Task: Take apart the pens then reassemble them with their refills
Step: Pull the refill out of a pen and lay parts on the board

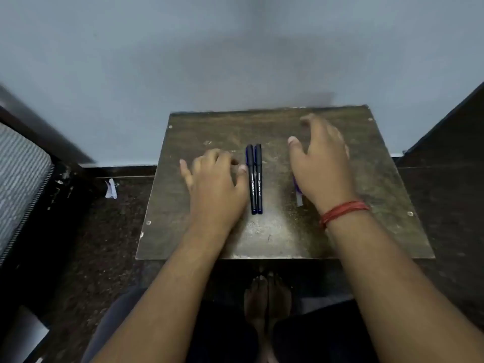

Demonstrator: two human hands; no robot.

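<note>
Bare feet [267, 294] rest on the floor under the near edge of the counter [282, 242], and both forearms reach over it. Two dark pens [254, 179] lie side by side at its middle, touching, caps on and pointing away. Just left of them the left hand [217, 184] rests with its fingers loosely bent, holding nothing, the thumb tip nearly at the nearer pen. Over on the other side the right hand [322, 163] hovers spread wide, holding nothing; a purplish object [298, 189] peeks from under its palm, too hidden to name. I'd judge dismantling not yet begun. Best to lift one pen alone and keep its parts grouped. Worn, scuffed and dark, the counter stands against a pale blue wall [235, 48], a mesh chair [23, 176] to the left.
</note>
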